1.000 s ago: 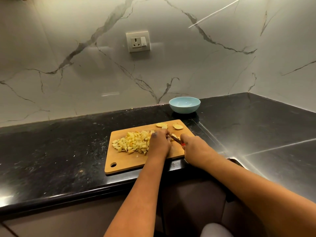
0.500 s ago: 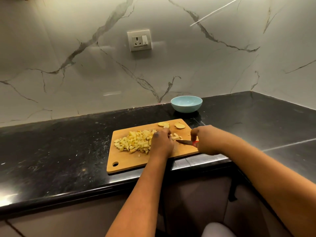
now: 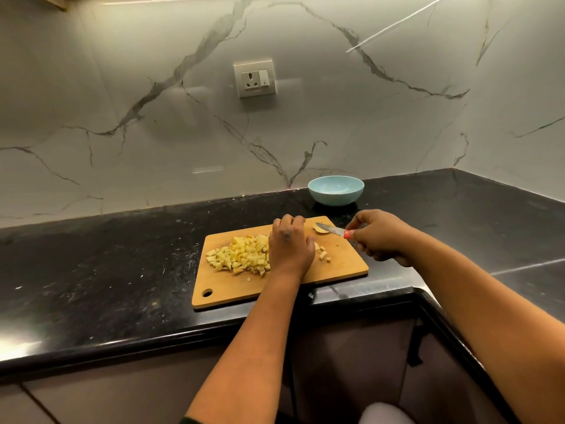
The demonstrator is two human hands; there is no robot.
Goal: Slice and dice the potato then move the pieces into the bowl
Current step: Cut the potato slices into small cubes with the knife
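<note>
Hiding part of the diced potato (image 3: 241, 255), left hand (image 3: 290, 246)

Warm, dim indoor light falls from above, leaving the scene yellowish and low in contrast. The marble wall (image 3: 153, 87) is lit unevenly, brighter near the top, with a thin bright streak of reflection at upper right. The glossy black counter (image 3: 107, 270) shows a pale glare patch at its left front edge and faint reflections farther back. Soft shadows lie under the forearms. Wide-angle distortion bends the counter edge and stretches the arms at the bottom. Detail is slightly soft throughout.
</note>
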